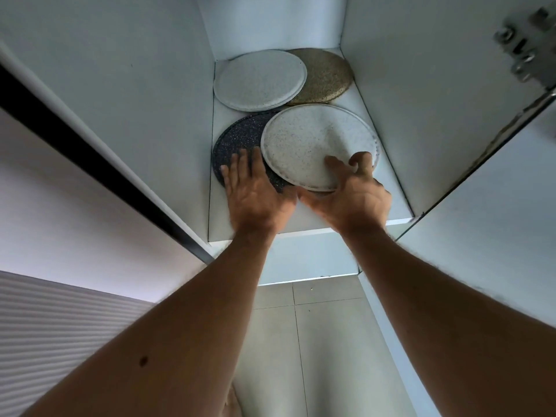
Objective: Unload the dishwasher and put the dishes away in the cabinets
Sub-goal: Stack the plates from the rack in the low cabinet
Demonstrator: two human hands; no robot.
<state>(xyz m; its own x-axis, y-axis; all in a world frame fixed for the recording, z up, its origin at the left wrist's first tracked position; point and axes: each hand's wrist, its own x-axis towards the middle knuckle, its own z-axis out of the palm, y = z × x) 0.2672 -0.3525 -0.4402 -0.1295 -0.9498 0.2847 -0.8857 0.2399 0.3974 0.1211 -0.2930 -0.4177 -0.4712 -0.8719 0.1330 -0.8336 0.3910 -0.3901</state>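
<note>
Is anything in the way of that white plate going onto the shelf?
Partly. The dark plate already lies left of it on the shelf, and the near white plate overlaps its edge. Both hands touch these plates.

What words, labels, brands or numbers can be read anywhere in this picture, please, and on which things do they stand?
None: no readable text appears anywhere.
The four plates, such as the front white speckled plate, show only speckles.
The cabinet shelf and the door hinge carry no visible lettering.
</note>
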